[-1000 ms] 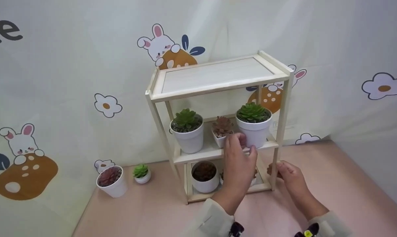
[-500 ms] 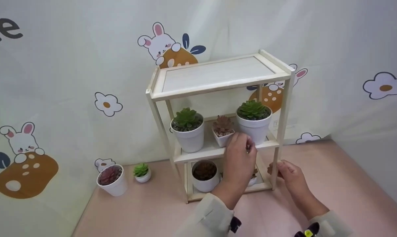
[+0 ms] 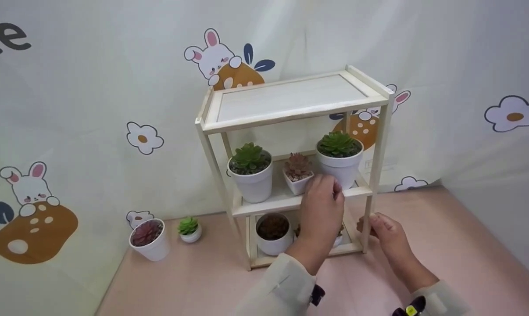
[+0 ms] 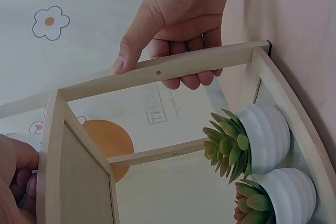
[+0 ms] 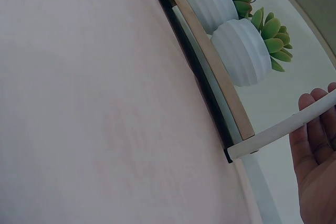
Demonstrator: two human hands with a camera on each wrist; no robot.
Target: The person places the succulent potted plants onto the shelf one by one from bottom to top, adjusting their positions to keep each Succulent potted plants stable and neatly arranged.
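A three-tier wooden shelf (image 3: 291, 202) stands against the backdrop. My left hand (image 3: 321, 210) is at the front edge of its middle tier, with fingers curled. Its fingertips are partly hidden, close by a small square white pot with a pinkish succulent (image 3: 298, 173) and the larger white pot with a green succulent (image 3: 340, 162) on the right. Lower down, my right hand (image 3: 387, 230) grips the shelf's right front post; the left wrist view shows its thumb and fingers round that post (image 4: 184, 67).
Another green succulent in a white pot (image 3: 250, 173) fills the middle tier's left end. Several small pots, including a round white one (image 3: 273, 237), sit on the bottom tier. Left of the shelf stand a reddish potted succulent (image 3: 149, 239) and a tiny green one (image 3: 189, 229).
The larger right pot has shifted slightly back on the middle tier. My left hand's fingers have curled in and moved slightly up beside it. My right hand keeps its grip on the post.
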